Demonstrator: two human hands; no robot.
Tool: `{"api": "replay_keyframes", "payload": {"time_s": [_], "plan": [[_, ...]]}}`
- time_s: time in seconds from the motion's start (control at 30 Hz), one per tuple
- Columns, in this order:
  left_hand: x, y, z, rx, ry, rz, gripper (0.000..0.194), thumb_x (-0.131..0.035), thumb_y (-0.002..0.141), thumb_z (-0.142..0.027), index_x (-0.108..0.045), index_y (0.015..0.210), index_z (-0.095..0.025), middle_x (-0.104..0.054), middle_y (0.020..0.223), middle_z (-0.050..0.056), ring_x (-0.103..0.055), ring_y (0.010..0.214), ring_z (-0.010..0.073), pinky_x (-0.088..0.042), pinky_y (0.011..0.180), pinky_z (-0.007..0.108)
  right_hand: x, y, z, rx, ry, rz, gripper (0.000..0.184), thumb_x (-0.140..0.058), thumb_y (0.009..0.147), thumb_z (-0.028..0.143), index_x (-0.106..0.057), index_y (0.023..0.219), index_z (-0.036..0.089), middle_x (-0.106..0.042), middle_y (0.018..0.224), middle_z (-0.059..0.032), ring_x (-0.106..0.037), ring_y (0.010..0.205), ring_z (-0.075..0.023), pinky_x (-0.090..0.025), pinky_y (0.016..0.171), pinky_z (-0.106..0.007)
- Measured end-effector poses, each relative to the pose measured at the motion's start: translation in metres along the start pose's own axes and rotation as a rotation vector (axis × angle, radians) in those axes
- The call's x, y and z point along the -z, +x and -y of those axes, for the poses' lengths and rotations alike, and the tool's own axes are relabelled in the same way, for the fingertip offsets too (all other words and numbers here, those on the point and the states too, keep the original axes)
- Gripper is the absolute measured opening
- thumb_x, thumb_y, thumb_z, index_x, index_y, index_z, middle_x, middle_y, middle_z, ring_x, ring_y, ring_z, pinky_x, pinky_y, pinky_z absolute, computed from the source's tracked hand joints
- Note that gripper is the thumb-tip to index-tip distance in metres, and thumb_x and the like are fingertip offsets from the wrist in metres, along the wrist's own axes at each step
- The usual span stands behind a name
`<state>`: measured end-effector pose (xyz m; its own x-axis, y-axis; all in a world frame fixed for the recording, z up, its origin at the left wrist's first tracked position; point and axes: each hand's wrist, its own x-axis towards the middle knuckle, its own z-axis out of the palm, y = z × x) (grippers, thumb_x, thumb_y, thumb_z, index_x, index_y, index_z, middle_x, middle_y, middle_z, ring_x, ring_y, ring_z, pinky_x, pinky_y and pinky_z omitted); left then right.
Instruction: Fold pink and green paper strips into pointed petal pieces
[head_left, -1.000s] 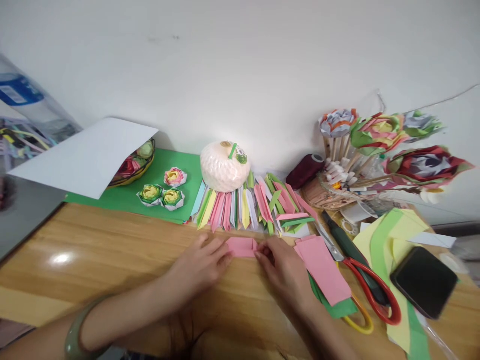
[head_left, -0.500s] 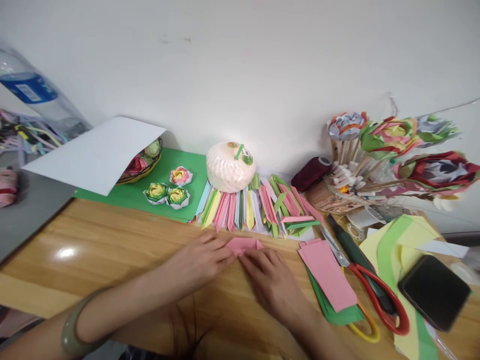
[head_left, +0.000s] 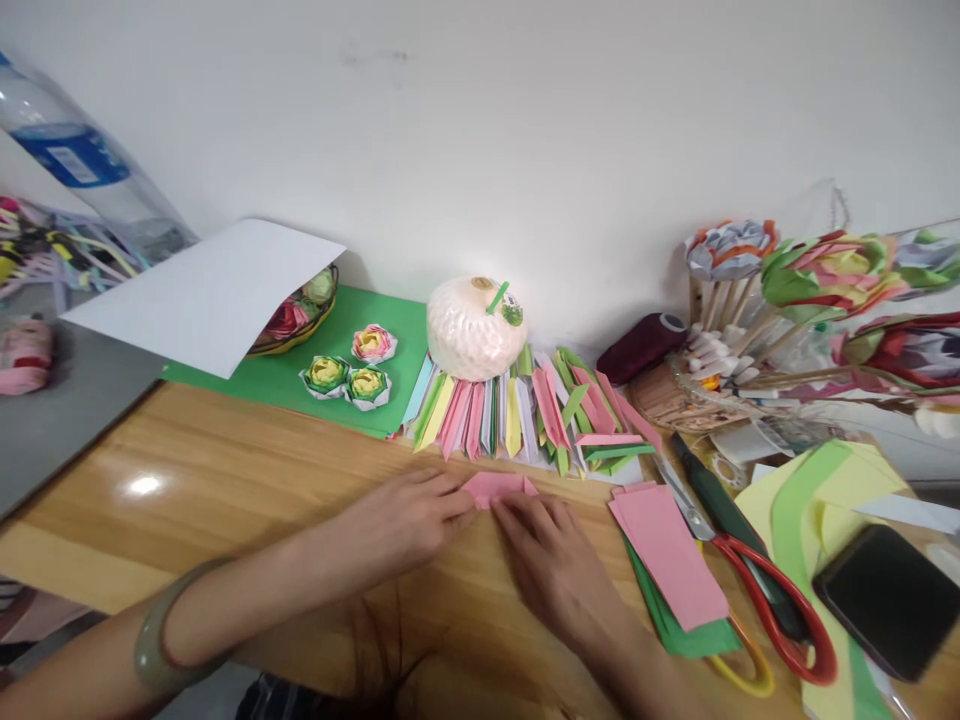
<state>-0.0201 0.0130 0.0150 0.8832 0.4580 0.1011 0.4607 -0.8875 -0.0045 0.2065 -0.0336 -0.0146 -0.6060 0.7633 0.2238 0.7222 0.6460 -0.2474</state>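
Note:
A small pink folded paper [head_left: 498,486] lies on the wooden table between my two hands, its corners turned in at an angle. My left hand [head_left: 420,510] pinches its left end, fingers closed together. On the near edge, fingertips of my right hand [head_left: 547,545] press and grip the paper, the thumb partly hidden. Just beyond the hands is a row of folded paper strips [head_left: 465,415] in pink, green, yellow and white. To the right rests a stack of pink paper rectangles [head_left: 667,550] on top of green ones [head_left: 697,640].
Scissors [head_left: 757,590] with red and yellow handles lie right of the stack, near a black phone-like object [head_left: 889,600]. Behind are a white textured round ornament [head_left: 476,330], a dark thread spool [head_left: 641,347] and paper flowers [head_left: 832,275]. Small paper flowers [head_left: 367,385] sit on green sheets [head_left: 405,310].
My right hand has shifted from the pink paper's right end to its near edge, and the paper's corners now look folded in. The view has swung slightly left.

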Motion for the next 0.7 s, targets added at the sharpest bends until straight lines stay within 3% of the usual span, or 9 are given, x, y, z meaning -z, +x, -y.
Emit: {"api": "replay_keyframes", "payload": {"time_s": [0.1, 0.23, 0.43, 0.7], "plan": [[0.0003, 0.001, 0.0009, -0.067, -0.009, 0.028, 0.028, -0.054, 0.092, -0.019, -0.056, 0.119, -0.014, -0.061, 0.111, 0.001, -0.049, 0.113, 0.0185, -0.035, 0.103, 0.032, -0.0009, -0.0008, -0.0002, -0.009, 0.004, -0.005, 0.048, -0.043, 0.082, 0.003, -0.048, 0.128, 0.013, -0.058, 0.114, -0.0137, -0.05, 0.096, -0.0263, -0.049, 0.081, -0.044], [0.0005, 0.0013, 0.001, -0.078, 0.001, 0.036, 0.027, -0.056, 0.091, -0.02, -0.057, 0.118, -0.014, -0.061, 0.112, 0.001, -0.049, 0.114, 0.0206, -0.037, 0.101, 0.033, -0.0004, -0.0001, 0.0002, -0.017, 0.009, 0.002, 0.047, -0.044, 0.081, 0.004, -0.049, 0.128, 0.012, -0.057, 0.114, -0.0139, -0.049, 0.096, -0.0263, -0.049, 0.08, -0.043], [-0.0002, 0.0001, -0.0014, -0.067, 0.04, 0.032, 0.032, -0.051, 0.093, -0.017, -0.051, 0.126, -0.012, -0.057, 0.121, 0.003, -0.046, 0.118, 0.0226, -0.033, 0.104, 0.036, 0.004, 0.0016, 0.0055, -0.049, 0.009, 0.003, 0.041, -0.047, 0.085, 0.011, -0.051, 0.125, 0.011, -0.057, 0.115, -0.0139, -0.049, 0.099, -0.0275, -0.048, 0.082, -0.044], [-0.005, -0.0016, -0.0027, -0.053, 0.076, 0.004, 0.035, -0.048, 0.094, -0.016, -0.049, 0.128, -0.014, -0.059, 0.116, 0.004, -0.049, 0.113, 0.0214, -0.033, 0.104, 0.037, 0.0038, 0.0039, 0.0072, -0.054, -0.015, -0.005, 0.04, -0.046, 0.084, 0.011, -0.053, 0.124, 0.01, -0.058, 0.113, -0.0144, -0.051, 0.096, -0.0267, -0.049, 0.079, -0.044]]}}
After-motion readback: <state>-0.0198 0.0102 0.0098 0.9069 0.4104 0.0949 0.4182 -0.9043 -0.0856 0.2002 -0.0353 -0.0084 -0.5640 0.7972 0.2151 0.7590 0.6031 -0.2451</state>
